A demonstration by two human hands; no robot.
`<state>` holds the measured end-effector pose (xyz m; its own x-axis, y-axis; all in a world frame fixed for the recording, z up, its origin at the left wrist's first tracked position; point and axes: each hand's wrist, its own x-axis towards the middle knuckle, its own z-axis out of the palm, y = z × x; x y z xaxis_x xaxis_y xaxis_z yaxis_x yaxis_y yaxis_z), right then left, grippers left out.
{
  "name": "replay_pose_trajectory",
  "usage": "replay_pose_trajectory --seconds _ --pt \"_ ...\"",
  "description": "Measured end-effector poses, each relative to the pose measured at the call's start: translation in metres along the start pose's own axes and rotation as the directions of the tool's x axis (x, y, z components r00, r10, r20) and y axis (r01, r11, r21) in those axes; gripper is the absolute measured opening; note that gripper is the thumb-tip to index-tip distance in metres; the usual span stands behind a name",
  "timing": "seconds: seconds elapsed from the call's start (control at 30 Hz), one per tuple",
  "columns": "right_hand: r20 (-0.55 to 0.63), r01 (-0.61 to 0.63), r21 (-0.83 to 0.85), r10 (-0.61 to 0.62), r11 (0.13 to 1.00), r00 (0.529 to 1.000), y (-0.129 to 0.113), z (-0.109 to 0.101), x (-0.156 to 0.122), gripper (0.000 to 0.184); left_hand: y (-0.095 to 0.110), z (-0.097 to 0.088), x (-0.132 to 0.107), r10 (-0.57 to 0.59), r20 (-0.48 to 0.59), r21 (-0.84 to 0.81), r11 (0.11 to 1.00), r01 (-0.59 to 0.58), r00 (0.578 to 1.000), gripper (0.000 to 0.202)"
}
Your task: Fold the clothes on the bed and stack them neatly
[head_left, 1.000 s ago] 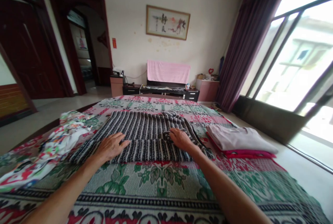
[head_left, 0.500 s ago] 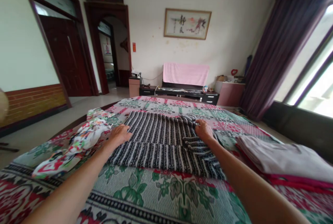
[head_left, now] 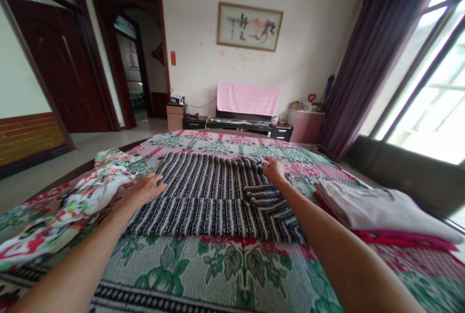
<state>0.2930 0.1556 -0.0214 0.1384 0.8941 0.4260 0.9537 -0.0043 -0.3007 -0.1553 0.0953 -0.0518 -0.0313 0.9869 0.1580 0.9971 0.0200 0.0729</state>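
A black-and-white striped knit garment (head_left: 203,192) lies folded on a flowered bedspread (head_left: 203,274), with a bunched, layered part along its right side. My right hand (head_left: 274,170) pinches the garment's far right corner, which is slightly raised and crumpled there. At the left edge of the knit rests my left hand (head_left: 148,188), its thumb and fingers a little apart and touching the cloth. The undersides of the left fingers are hidden.
A crumpled white garment with a colourful print (head_left: 83,201) lies to the left. On the right sits a folded stack with a light grey garment (head_left: 385,206) over a red one (head_left: 410,239). Beyond the bed stands a low TV cabinet (head_left: 283,133) with a pink cloth (head_left: 249,99) above it.
The view has turned slightly right, so everything sits further left. Both hands stay at nearly the same places on the striped garment, and its far right corner is a little more bunched.
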Motion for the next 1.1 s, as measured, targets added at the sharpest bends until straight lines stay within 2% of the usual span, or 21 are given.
replay_pose_trajectory --seconds 0.17,0.33,0.4,0.47,0.6,0.67,0.77,0.87,0.97,1.1 --pt "-0.044 0.139 0.101 -0.135 0.985 0.99 -0.031 0.016 0.018 0.042 0.001 -0.001 -0.003 -0.003 0.002 0.026 1.0 0.003 1.0 0.053" --pt "0.14 -0.005 0.094 -0.008 0.996 0.99 -0.035 0.039 0.03 0.053 0.003 -0.003 -0.004 -0.029 0.005 0.001 1.0 0.029 1.0 0.049" --pt "0.185 0.008 0.064 -0.02 0.998 0.982 -0.033 0.045 0.031 0.061 0.004 -0.004 -0.005 -0.024 0.003 0.009 1.0 0.024 1.0 0.048" --pt "0.202 0.043 0.03 -0.049 0.999 0.978 -0.032 0.047 0.032 0.057 0.006 -0.006 -0.006 -0.013 0.006 0.027 1.0 0.013 1.0 0.048" --pt "0.147 0.015 -0.002 -0.014 1.0 0.989 -0.035 0.035 0.038 0.038 0.008 -0.008 -0.008 0.008 0.012 0.049 0.999 -0.008 1.0 0.049" --pt "0.024 0.001 0.024 -0.002 1.0 1.0 -0.037 0.023 0.045 0.04 0.008 -0.008 -0.009 0.009 0.006 0.041 0.999 -0.01 1.0 0.05" --pt "-0.148 0.045 0.078 -0.033 0.996 0.988 -0.037 0.004 0.056 0.042 0.01 -0.009 -0.01 0.003 -0.003 0.04 0.999 -0.003 1.0 0.049" --pt "-0.204 0.083 0.089 -0.063 0.993 0.977 -0.034 -0.007 0.059 0.039 0.013 -0.009 -0.012 -0.02 -0.011 0.032 0.999 0.021 1.0 0.046" --pt "-0.24 0.132 0.099 -0.105 0.986 0.965 -0.029 -0.012 0.047 0.033 0.016 -0.012 -0.014 -0.034 -0.01 0.012 0.999 0.034 0.999 0.044" --pt "-0.221 0.26 0.102 -0.233 0.96 0.947 -0.023 -0.019 0.015 0.027 0.017 -0.013 -0.015 -0.04 0.015 0.051 0.998 0.039 0.999 0.044"
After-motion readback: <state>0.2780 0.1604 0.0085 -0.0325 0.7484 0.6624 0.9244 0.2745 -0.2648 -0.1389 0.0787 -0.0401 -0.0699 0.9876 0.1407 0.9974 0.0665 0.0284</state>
